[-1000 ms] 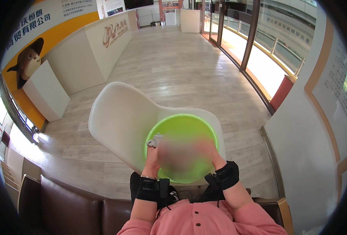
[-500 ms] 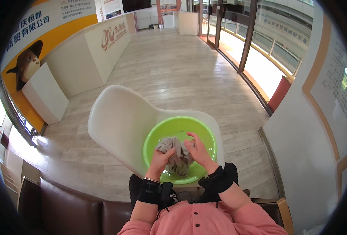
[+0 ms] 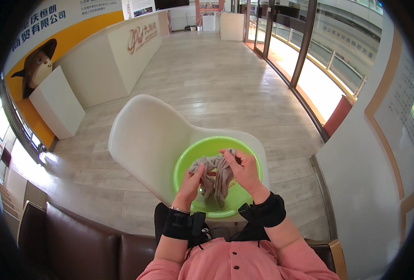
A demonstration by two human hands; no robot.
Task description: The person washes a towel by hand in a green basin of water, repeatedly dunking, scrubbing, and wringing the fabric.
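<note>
A wet-looking grey cloth (image 3: 221,179) hangs in folds between my two hands, over a lime-green plastic basin (image 3: 182,163). My left hand (image 3: 189,184) is closed on the cloth's left end, its thumb on top. Higher up and to the right, my right hand (image 3: 244,170) pinches the other end between thumb and fingers. The cloth's lower part droops into the basin, where some water seems to lie at the bottom. The exact kind of cloth I cannot make out.
The basin stands on the seat of a white moulded chair (image 3: 144,126). A brown leather sofa (image 3: 83,238) lies at the lower left. Beyond are a white counter (image 3: 116,60) on the left, glass doors (image 3: 281,37) on the right, and a pale wood floor (image 3: 202,79).
My right hand has lifted its end of the cloth upward and closed on it. The bunched cloth now spreads into a hanging arch between both hands.
</note>
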